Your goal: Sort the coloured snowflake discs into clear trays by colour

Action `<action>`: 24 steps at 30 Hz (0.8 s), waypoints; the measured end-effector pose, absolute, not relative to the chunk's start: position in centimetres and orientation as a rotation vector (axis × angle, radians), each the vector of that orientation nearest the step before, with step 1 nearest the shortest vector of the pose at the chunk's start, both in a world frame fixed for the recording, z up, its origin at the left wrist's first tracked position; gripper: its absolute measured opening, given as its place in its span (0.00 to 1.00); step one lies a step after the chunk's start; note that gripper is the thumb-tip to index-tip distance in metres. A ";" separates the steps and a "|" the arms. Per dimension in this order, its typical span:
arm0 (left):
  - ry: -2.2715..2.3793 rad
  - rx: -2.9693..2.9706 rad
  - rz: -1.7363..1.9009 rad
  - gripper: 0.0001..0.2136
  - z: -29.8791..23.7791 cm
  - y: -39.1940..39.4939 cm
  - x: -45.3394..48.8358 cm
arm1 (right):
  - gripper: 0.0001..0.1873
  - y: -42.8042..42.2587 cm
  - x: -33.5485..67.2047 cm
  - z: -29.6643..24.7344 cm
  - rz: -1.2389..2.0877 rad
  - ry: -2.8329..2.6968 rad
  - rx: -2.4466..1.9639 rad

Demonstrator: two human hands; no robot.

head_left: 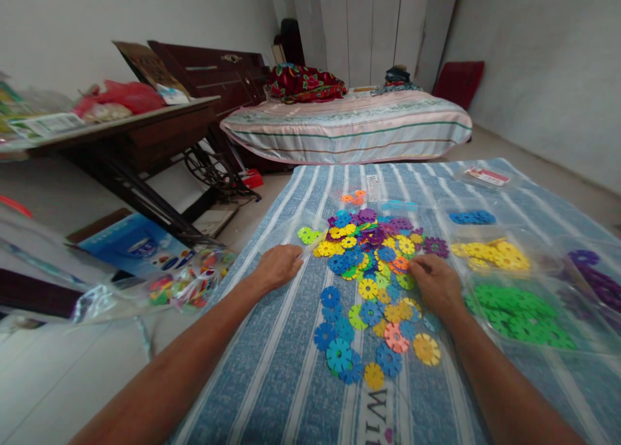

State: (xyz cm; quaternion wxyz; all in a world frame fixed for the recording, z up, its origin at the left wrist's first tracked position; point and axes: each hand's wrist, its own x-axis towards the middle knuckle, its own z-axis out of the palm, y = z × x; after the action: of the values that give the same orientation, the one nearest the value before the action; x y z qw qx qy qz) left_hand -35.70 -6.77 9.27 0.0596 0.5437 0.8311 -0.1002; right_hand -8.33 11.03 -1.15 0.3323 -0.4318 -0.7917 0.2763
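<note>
A loose heap of notched plastic snowflake discs in blue, yellow, purple, orange and green lies on the cloth between my hands. At its left, my left hand grips the near edge of a clear plastic box that holds several lime-green discs. My right hand is at the heap's right side with thumb and fingers pinched together. Its fingertips are beside an orange disc and a lime-green disc; whatever is in the pinch is hidden.
Clear boxes at the right hold blue discs, yellow discs, green discs and purple discs. Orange discs are behind the heap. A flat clear pack lies at the far right corner. Beyond stand a bed and a sewing table.
</note>
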 end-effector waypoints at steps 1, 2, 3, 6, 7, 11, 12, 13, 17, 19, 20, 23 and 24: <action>2.520 1.648 -0.286 0.10 9.1 -7.0 -35.6 | 0.15 11.1 -8.3 -1.2 0.717 -2.071 -1.133; 2.538 1.653 -0.259 0.10 8.9 -7.2 -35.5 | 0.15 11.1 -8.3 -1.2 0.713 -2.072 -1.136; 2.573 1.671 -0.220 0.11 8.7 -7.4 -35.3 | 0.15 11.1 -8.3 -1.2 0.710 -2.073 -1.134; 2.693 1.834 -0.019 0.15 8.3 -8.2 -34.0 | 0.15 11.1 -8.3 -1.2 0.707 -2.075 -1.120; 2.698 1.906 0.061 0.16 8.2 -8.5 -33.3 | 0.15 11.2 -8.3 -1.2 0.708 -2.076 -1.119; 2.476 2.025 0.213 0.12 8.2 -10.5 -29.0 | 0.15 11.2 -8.2 -1.1 0.720 -2.075 -1.123; 2.438 2.007 0.213 0.12 8.3 -11.0 -27.8 | 0.15 11.1 -8.2 -1.0 0.723 -2.074 -1.122; 2.397 1.974 0.203 0.12 8.4 -11.5 -26.8 | 0.15 11.1 -8.2 -1.0 0.727 -2.072 -1.118; 2.145 1.803 0.116 0.12 8.5 -13.0 -24.0 | 0.15 11.0 -8.3 -0.9 0.722 -2.065 -1.109; 2.071 1.745 0.080 0.11 8.3 -13.3 -23.5 | 0.15 11.0 -8.3 -0.9 0.717 -2.063 -1.110; 2.055 1.726 0.075 0.10 8.2 -13.4 -23.4 | 0.15 11.1 -8.4 -0.9 0.716 -2.061 -1.111; 2.062 1.682 0.080 0.10 7.9 -13.3 -23.5 | 0.15 11.1 -8.4 -1.0 0.721 -2.064 -1.104; 2.069 1.661 0.080 0.10 7.9 -13.3 -23.5 | 0.15 11.1 -8.4 -1.0 0.722 -2.063 -1.103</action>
State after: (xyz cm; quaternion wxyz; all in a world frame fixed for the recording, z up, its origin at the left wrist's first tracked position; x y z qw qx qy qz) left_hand -23.48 -13.26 7.91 0.2411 0.6074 0.7563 0.0293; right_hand -8.39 11.11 -0.99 0.3398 -0.4238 -0.7925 0.2775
